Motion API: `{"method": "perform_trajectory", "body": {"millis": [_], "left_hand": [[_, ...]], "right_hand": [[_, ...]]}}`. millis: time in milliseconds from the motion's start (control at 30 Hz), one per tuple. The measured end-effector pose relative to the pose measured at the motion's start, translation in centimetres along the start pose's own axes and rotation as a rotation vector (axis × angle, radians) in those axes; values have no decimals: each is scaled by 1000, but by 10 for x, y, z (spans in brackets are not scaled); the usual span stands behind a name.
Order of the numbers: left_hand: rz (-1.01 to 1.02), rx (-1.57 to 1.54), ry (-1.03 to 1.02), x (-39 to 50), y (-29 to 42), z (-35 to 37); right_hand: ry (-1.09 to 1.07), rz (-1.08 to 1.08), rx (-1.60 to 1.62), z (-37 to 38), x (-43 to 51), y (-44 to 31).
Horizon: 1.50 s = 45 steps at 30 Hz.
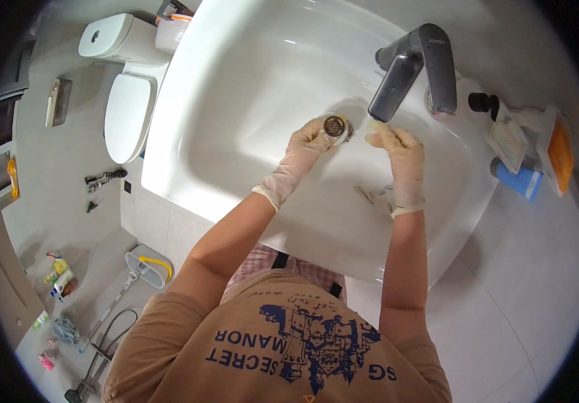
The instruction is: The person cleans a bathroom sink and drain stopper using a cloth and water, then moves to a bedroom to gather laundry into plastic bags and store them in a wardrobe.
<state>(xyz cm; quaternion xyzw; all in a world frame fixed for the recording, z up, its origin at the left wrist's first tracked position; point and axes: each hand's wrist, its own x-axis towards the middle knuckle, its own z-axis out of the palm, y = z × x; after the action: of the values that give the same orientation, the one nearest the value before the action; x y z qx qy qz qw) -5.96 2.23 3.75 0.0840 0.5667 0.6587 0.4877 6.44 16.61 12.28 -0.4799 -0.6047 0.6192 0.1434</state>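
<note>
Both my hands wear pale, thin disposable gloves and are over a white washbasin [249, 116]. My left hand [314, 136] grips a small round drain fitting [334, 126], its dark, ringed end facing up. Just below the spout of the dark grey tap [397, 85] is my right hand [397, 143], fingers bent. Its fingertips are blurred, so whether they pinch something is unclear. Beside my right wrist, a crumpled whitish scrap with dark smears [367, 194] lies in the basin, partly hidden by the glove.
On the right ledge stand a blue tube [518, 179], an orange-and-white pouch [559, 151] and a bottle with a black pump [483, 102]. A white toilet [130, 116] is left of the basin. Lower left are a grey dustpan [150, 267] and several cleaning bottles [62, 277].
</note>
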Motion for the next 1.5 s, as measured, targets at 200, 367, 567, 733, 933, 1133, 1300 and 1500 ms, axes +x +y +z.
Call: {"method": "perform_trajectory", "body": {"millis": [200, 367, 567, 733, 933, 1133, 1300, 1500], "left_hand": [[13, 48, -20, 11, 8, 30], [-64, -22, 43, 11, 12, 43], [-144, -9, 49, 15, 15, 50], [-161, -36, 90, 18, 21, 61], [-186, -31, 79, 10, 16, 56], [-178, -74, 125, -3, 19, 51], [-171, -132, 115, 1, 4, 51], [111, -87, 196, 9, -10, 51]], "right_hand": [[103, -226, -176, -23, 5, -87], [82, -208, -401, -29, 0, -92], [177, -308, -214, -33, -4, -68], [140, -255, -264, -41, -8, -99], [123, -206, -186, -33, -10, -64], [23, 52, -94, -14, -9, -16], [-18, 91, 28, 8, 14, 31], [-80, 233, -68, 29, 16, 17]]}}
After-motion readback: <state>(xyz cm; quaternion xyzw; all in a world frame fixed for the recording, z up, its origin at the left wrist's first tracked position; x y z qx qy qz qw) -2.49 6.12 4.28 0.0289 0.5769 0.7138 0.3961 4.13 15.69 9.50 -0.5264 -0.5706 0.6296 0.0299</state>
